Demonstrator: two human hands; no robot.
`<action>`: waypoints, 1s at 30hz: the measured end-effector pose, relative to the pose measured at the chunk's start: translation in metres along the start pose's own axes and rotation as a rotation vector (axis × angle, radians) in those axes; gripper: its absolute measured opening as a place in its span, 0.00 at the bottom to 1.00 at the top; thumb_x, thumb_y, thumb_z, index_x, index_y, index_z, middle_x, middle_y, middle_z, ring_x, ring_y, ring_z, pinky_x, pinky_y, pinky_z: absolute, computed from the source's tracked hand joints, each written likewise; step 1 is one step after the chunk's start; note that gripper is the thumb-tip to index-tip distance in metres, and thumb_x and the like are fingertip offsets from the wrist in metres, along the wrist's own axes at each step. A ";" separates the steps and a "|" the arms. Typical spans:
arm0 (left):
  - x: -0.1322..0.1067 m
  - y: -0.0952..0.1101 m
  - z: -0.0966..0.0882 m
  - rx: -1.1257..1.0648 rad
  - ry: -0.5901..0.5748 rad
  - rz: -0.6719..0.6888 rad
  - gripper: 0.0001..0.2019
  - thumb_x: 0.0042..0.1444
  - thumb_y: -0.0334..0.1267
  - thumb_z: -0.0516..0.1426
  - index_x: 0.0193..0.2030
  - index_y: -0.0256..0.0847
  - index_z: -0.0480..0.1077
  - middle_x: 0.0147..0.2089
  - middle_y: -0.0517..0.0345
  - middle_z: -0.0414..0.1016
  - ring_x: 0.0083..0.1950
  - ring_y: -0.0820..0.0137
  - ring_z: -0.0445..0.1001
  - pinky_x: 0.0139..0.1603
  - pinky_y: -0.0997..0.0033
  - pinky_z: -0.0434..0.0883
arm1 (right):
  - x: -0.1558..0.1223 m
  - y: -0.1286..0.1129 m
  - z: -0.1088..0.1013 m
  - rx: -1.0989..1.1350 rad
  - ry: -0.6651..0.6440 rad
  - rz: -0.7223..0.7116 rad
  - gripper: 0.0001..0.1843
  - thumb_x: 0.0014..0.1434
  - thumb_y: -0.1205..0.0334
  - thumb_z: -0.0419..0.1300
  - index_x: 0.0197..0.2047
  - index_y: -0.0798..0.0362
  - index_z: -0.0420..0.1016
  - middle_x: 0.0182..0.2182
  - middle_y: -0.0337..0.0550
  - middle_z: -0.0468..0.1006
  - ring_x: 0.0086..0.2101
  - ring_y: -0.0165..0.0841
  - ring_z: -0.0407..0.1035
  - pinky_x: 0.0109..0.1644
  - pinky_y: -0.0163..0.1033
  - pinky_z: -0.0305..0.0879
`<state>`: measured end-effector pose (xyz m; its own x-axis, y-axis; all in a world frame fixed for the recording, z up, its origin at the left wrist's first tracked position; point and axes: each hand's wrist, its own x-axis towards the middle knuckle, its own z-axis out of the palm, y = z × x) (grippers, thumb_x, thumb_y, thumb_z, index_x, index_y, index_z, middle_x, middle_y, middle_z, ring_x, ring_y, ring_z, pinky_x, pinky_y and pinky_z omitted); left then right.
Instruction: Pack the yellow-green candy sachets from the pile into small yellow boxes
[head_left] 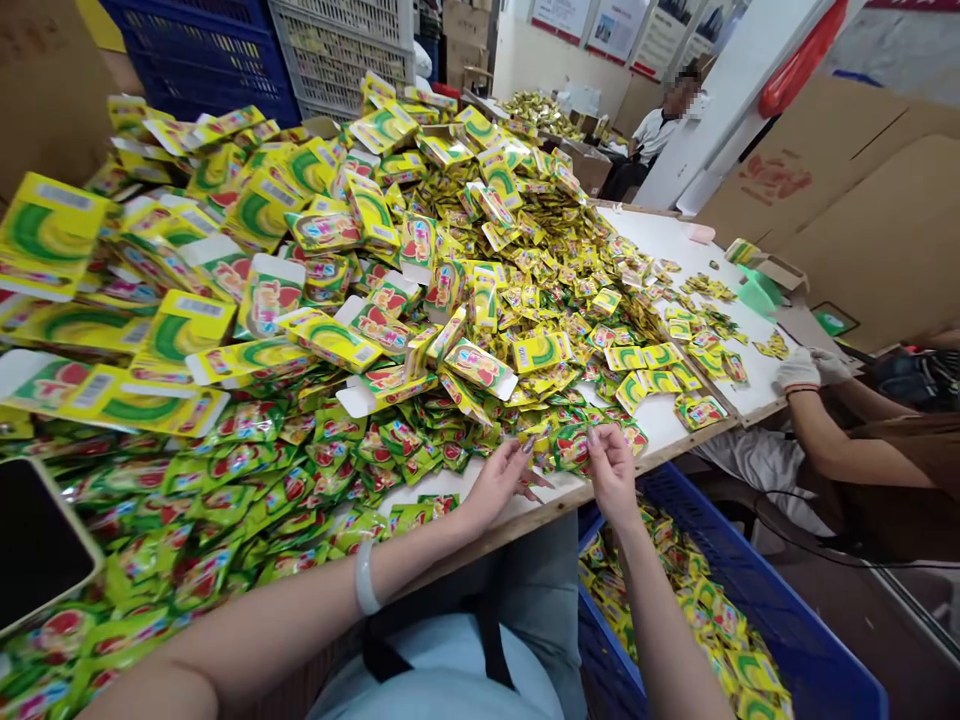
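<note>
My right hand pinches the edge of a green packet with a red watermelon picture, just above the table's front edge. Left of it is my left hand, a pale bangle on its wrist. Its thumb and forefinger come together near small yellow wrappers, and its lower fingers stretch out; what lies between the tips is hidden. Loose green watermelon packets spread before my left forearm. Behind them rises a large heap of yellow banana-print boxes, some with open flaps, and small yellow packets.
A blue crate of yellow packets stands below the table edge at right. A phone-like device lies at far left. A co-worker's gloved hand is at the table's right side. Stacked crates stand behind the heap.
</note>
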<state>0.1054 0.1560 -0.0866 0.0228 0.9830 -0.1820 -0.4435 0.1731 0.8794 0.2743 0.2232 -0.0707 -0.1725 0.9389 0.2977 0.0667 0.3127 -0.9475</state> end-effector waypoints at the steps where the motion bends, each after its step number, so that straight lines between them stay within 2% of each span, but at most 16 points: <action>1: 0.001 0.000 0.000 -0.025 0.031 -0.002 0.34 0.50 0.65 0.61 0.52 0.40 0.63 0.39 0.55 0.74 0.35 0.64 0.80 0.31 0.67 0.75 | -0.008 0.002 0.003 -0.003 0.006 0.004 0.17 0.66 0.45 0.56 0.34 0.49 0.63 0.22 0.30 0.59 0.21 0.27 0.52 0.25 0.33 0.51; 4: 0.003 0.001 -0.002 -0.031 0.121 0.052 0.41 0.48 0.61 0.65 0.61 0.41 0.57 0.36 0.59 0.75 0.31 0.67 0.79 0.30 0.69 0.75 | -0.025 0.005 0.011 -0.016 -0.007 0.010 0.16 0.67 0.47 0.56 0.34 0.49 0.64 0.22 0.31 0.61 0.22 0.27 0.55 0.27 0.33 0.54; 6: 0.004 0.003 -0.006 0.023 0.156 0.084 0.40 0.48 0.59 0.65 0.61 0.40 0.59 0.34 0.61 0.75 0.28 0.70 0.76 0.24 0.74 0.70 | -0.029 0.002 0.009 -0.028 -0.042 0.019 0.14 0.67 0.49 0.56 0.35 0.49 0.66 0.23 0.33 0.64 0.24 0.28 0.59 0.29 0.33 0.58; 9: 0.003 0.006 -0.011 0.195 0.171 0.135 0.26 0.50 0.57 0.64 0.46 0.37 0.70 0.29 0.62 0.72 0.23 0.75 0.69 0.20 0.79 0.61 | -0.021 -0.013 -0.005 -0.089 -0.136 -0.003 0.11 0.65 0.52 0.59 0.35 0.50 0.69 0.36 0.43 0.73 0.40 0.35 0.69 0.42 0.37 0.65; 11: 0.001 0.008 -0.011 0.318 0.130 0.173 0.21 0.52 0.56 0.63 0.36 0.37 0.73 0.26 0.63 0.70 0.23 0.76 0.66 0.21 0.79 0.60 | -0.013 -0.023 -0.013 -0.158 -0.270 -0.049 0.10 0.65 0.54 0.60 0.34 0.51 0.71 0.47 0.48 0.73 0.52 0.40 0.66 0.52 0.42 0.64; 12: 0.000 0.009 -0.010 0.358 0.096 0.179 0.20 0.54 0.56 0.62 0.34 0.37 0.73 0.24 0.64 0.69 0.23 0.76 0.65 0.22 0.78 0.61 | -0.010 -0.027 -0.013 -0.192 -0.341 -0.068 0.10 0.65 0.55 0.59 0.34 0.51 0.71 0.49 0.48 0.72 0.53 0.41 0.66 0.53 0.43 0.64; 14: -0.003 0.009 -0.008 0.378 0.037 0.162 0.22 0.57 0.58 0.58 0.33 0.37 0.73 0.22 0.64 0.68 0.22 0.75 0.65 0.22 0.77 0.63 | -0.008 -0.028 -0.009 -0.230 -0.409 -0.069 0.10 0.67 0.56 0.57 0.34 0.51 0.69 0.41 0.46 0.74 0.44 0.37 0.70 0.47 0.41 0.66; 17: -0.007 0.007 -0.005 0.329 -0.006 0.128 0.28 0.60 0.63 0.51 0.36 0.36 0.72 0.25 0.61 0.69 0.21 0.73 0.68 0.23 0.73 0.67 | -0.017 -0.018 0.008 -0.219 -0.294 -0.025 0.09 0.66 0.57 0.56 0.35 0.50 0.67 0.28 0.37 0.69 0.28 0.31 0.66 0.34 0.36 0.64; 21: -0.009 0.006 -0.005 0.393 -0.057 0.116 0.24 0.56 0.55 0.60 0.49 0.36 0.70 0.40 0.54 0.75 0.24 0.74 0.70 0.25 0.72 0.71 | -0.031 -0.006 0.017 -0.163 -0.156 0.000 0.08 0.65 0.56 0.58 0.38 0.50 0.67 0.28 0.36 0.70 0.27 0.29 0.66 0.32 0.34 0.64; 23: -0.009 0.008 -0.006 0.496 -0.094 0.147 0.20 0.57 0.50 0.60 0.50 0.37 0.69 0.45 0.52 0.76 0.30 0.70 0.74 0.29 0.71 0.73 | -0.033 -0.006 0.012 -0.065 -0.210 0.076 0.10 0.64 0.54 0.59 0.46 0.48 0.67 0.32 0.37 0.73 0.30 0.30 0.70 0.34 0.35 0.68; 25: -0.011 0.011 -0.008 0.630 -0.168 0.211 0.16 0.59 0.45 0.59 0.49 0.38 0.69 0.45 0.50 0.76 0.39 0.66 0.76 0.38 0.68 0.74 | -0.033 -0.008 0.004 0.060 -0.373 0.229 0.19 0.61 0.53 0.63 0.53 0.47 0.66 0.34 0.38 0.76 0.32 0.32 0.74 0.35 0.36 0.72; 26: -0.012 0.014 -0.008 0.702 -0.205 0.239 0.15 0.59 0.43 0.59 0.49 0.38 0.67 0.45 0.50 0.76 0.42 0.64 0.76 0.41 0.67 0.73 | -0.032 -0.009 -0.001 0.103 -0.469 0.308 0.21 0.59 0.53 0.65 0.53 0.47 0.68 0.34 0.38 0.77 0.32 0.32 0.75 0.35 0.37 0.74; 28: -0.015 0.023 -0.006 0.827 -0.275 0.261 0.19 0.59 0.41 0.59 0.55 0.38 0.63 0.44 0.50 0.76 0.43 0.63 0.76 0.42 0.66 0.72 | -0.031 -0.009 -0.008 0.107 -0.589 0.394 0.16 0.57 0.53 0.67 0.45 0.50 0.75 0.30 0.37 0.78 0.28 0.31 0.74 0.31 0.36 0.74; 30: -0.014 0.039 -0.002 0.950 -0.351 0.262 0.26 0.59 0.41 0.60 0.61 0.39 0.58 0.43 0.51 0.77 0.40 0.63 0.76 0.41 0.67 0.72 | -0.031 -0.007 -0.014 0.078 -0.568 0.390 0.13 0.56 0.52 0.68 0.39 0.52 0.77 0.24 0.36 0.77 0.23 0.30 0.72 0.26 0.34 0.71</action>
<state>0.0861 0.1489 -0.0509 0.3541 0.9327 0.0683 0.4108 -0.2207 0.8846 0.2926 0.1940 -0.0712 -0.6391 0.7537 -0.1533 0.1613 -0.0636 -0.9849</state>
